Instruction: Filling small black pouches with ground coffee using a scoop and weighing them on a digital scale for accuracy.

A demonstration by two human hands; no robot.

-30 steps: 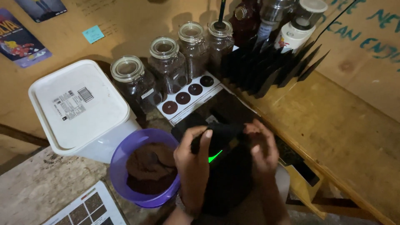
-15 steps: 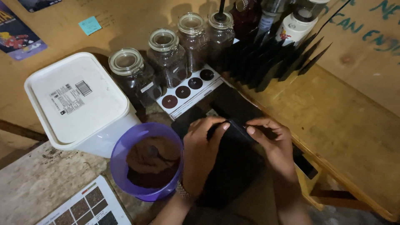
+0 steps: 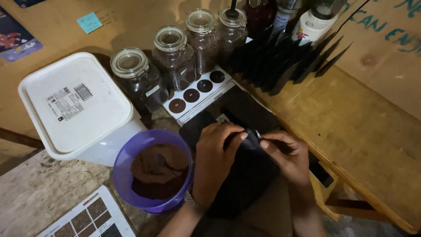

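With both hands, left hand [image 3: 217, 153] and right hand [image 3: 285, 153], our grip is clamped on the top edge of the black pouch [image 3: 245, 180] at lower centre; we should pinch evenly, keeping it upright beside the purple bowl [image 3: 127, 164].

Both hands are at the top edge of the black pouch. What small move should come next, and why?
Probably press along the black pouch top to close it: left hand and right hand pinch its upper edge, beside the purple bowl of brown powder.

jars [image 3: 170, 59] behind, purple bowl [image 3: 151, 175] left
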